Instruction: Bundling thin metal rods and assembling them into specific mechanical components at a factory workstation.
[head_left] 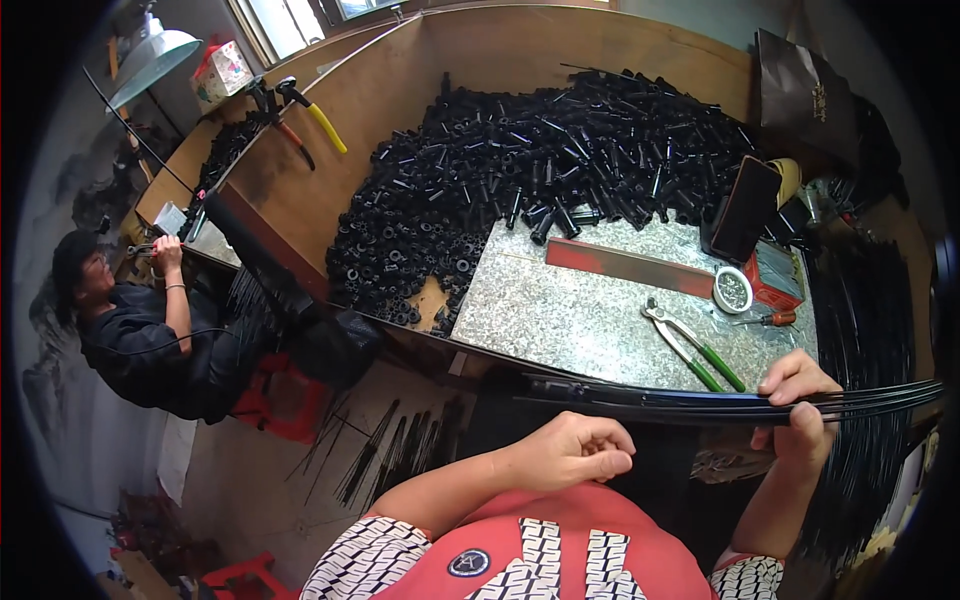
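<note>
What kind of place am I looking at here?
Probably a small workshop, perhaps for hand assembly. A big heap of black tubular parts lies behind a speckled worktop, green-handled pincers rest there, and more hand tools hang on a wooden partition.

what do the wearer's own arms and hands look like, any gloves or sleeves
The left hand and right hand show no gloves, and no watch or bracelet is visible. The forearms are bare below short sleeves, off-white with a black zigzag-like pattern. A red garment covers the body.
</note>
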